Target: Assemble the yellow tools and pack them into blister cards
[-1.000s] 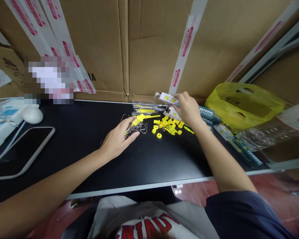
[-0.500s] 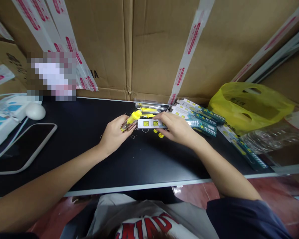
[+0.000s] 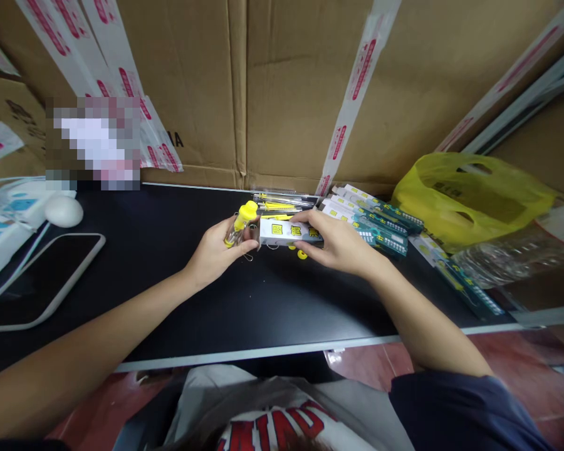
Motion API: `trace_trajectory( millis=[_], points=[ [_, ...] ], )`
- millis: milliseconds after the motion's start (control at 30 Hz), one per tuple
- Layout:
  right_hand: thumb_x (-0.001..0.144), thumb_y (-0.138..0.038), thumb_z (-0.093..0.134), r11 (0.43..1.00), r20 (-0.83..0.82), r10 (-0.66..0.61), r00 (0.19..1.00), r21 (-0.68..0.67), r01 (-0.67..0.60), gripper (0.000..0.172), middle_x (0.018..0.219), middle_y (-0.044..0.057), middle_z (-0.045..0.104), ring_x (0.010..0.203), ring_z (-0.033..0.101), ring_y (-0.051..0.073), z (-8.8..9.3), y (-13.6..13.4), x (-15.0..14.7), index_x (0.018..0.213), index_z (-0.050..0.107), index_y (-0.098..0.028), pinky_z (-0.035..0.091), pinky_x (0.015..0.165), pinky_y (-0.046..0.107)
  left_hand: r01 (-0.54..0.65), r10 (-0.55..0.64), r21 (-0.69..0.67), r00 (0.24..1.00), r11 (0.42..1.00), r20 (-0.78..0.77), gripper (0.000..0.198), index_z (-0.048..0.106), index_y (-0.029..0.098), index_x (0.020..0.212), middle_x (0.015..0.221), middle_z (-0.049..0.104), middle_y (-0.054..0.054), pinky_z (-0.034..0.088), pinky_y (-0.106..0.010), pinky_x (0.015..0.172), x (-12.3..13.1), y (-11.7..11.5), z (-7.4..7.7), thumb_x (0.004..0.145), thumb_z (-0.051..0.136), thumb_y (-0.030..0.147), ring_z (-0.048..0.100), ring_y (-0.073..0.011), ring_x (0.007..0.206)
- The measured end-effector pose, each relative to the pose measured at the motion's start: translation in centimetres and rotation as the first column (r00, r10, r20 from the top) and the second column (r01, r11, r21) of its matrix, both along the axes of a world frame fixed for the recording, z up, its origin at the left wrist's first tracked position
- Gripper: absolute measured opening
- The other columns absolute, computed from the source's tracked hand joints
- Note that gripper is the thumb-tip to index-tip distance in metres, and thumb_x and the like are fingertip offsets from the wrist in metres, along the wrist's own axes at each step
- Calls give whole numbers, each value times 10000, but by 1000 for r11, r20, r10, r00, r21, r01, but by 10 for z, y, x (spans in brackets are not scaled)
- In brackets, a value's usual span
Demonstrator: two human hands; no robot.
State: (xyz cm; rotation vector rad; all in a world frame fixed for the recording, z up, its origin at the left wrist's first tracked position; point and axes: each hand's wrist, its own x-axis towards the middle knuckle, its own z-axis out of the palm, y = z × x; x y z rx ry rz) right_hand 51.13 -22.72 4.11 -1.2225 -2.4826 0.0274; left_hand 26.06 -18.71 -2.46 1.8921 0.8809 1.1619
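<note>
My left hand (image 3: 216, 249) is closed around a small clear tube with a yellow cap (image 3: 239, 224), tilted up over the black table (image 3: 122, 263). My right hand (image 3: 338, 241) grips a narrow white box with yellow labels (image 3: 284, 232), its open end close to the tube. Small yellow plastic parts (image 3: 301, 254) lie under the box. Thin wire hooks (image 3: 251, 255) lie beneath my left fingers. Clear tubes with yellow pieces (image 3: 282, 203) lie just behind.
A stack of white and green boxes (image 3: 376, 222) lies right of my hand, a yellow plastic bag (image 3: 470, 194) beyond it. A phone (image 3: 37, 282), a white mouse (image 3: 63, 210) and a power strip (image 3: 0, 219) sit at left. Cardboard cartons (image 3: 286, 88) wall the back.
My right hand lifted a white box from the stack at the back and brought it to the left hand. The left hand tipped the yellow-capped tube more upright.
</note>
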Motion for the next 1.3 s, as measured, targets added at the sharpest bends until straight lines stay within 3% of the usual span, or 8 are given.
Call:
trace_trajectory(
  millis=[267,433,567,700,800,967,1167,1300],
  points=[
    [876,-315,530,996,-8,-2,1000,-93,2,389,1220,106,626,990,636,242,-2,-7,-8,1242,455,-206,484,803,353,-41,53,113,992,993,-111,403,630,168,1077,1042,638,-67,487,-325,871,2,-5,2,782,684,436,611,-211,967],
    [813,-593,576,995,23,-63,998,-81,64,622,1221,120,634,999,641,280,-10,-12,-24,1281,460,-200,474,758,349,-26,43,83,977,996,-210,448,639,133,1060,995,689,-87,497,-328,836,7,-14,3,778,666,480,645,-224,893],
    [835,-606,545,991,41,-87,995,-103,91,514,1002,102,688,820,650,235,-18,-16,-34,1145,547,-196,410,627,283,41,-11,106,964,994,-266,402,649,162,1034,963,705,-66,500,-315,801,9,-19,1,787,653,479,645,-212,861],
    [830,-597,562,984,-18,-114,993,-143,110,459,869,59,677,695,606,188,-19,-17,-35,1060,544,-200,346,571,247,42,-38,12,968,999,-247,400,614,175,1025,899,689,-39,504,-293,694,9,-22,1,785,651,493,636,-177,732],
    [846,-563,563,976,-109,-124,986,-192,101,401,848,26,653,665,571,152,-14,-16,-31,1027,528,-207,342,583,231,7,-21,-69,980,998,-199,392,581,177,1005,840,650,-18,490,-270,586,8,-23,3,788,647,497,588,-136,586],
    [866,-499,563,963,-233,-95,968,-267,30,332,843,9,606,676,514,124,-9,-13,-25,986,529,-191,348,607,222,-22,48,119,975,993,-216,288,633,175,902,1021,579,-68,489,-317,809,9,-22,7,806,640,447,601,-203,918],
    [844,-435,617,944,-333,2,943,-311,-112,290,831,-1,554,670,455,115,-9,-11,-22,931,484,-193,346,591,221,42,-30,37,963,998,-267,348,639,151,811,758,612,-25,458,-268,639,10,-22,6,781,651,498,574,-158,685],
    [834,-414,632,927,-324,46,945,-338,-161,291,778,-22,485,663,426,109,-8,-10,-21,883,442,-199,335,580,221,88,-83,5,951,996,-297,378,658,144,878,747,667,-18,437,-249,615,10,-24,4,770,656,506,574,-142,642]
  ],
)
